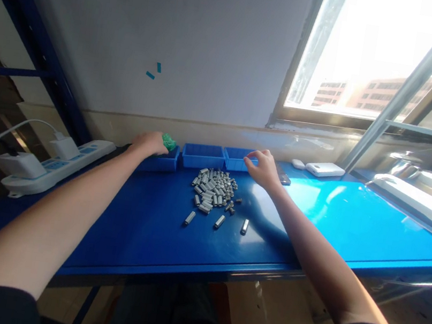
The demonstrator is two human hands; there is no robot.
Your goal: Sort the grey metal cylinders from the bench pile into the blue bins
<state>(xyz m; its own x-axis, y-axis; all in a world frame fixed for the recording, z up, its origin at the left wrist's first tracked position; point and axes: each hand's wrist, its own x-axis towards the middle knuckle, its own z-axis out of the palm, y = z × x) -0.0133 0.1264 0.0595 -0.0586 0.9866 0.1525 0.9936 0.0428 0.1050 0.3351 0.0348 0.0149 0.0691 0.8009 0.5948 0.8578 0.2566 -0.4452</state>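
Note:
My left hand [149,144] is at the left blue bin [165,163], its fingers against a crumpled green piece [168,142] there; whether they grip it is hard to see. Over the front edge of the right blue bin [235,161] is my right hand [262,168], thumb and fingers apart, with nothing visible between them. A middle blue bin [203,156] stands between. In front of the bins lies a pile of small silver metal parts [212,187]. Nearer the table's front edge, three separate metal pieces [190,217] [219,221] [245,226] lie in a row.
A white power strip [59,165] with plugs and cables is at the left. A dark flat object [283,176] lies beside my right hand. Farther right are a white box [324,169], a small white case [298,164] and another white strip [417,202]. Metal posts stand at both sides.

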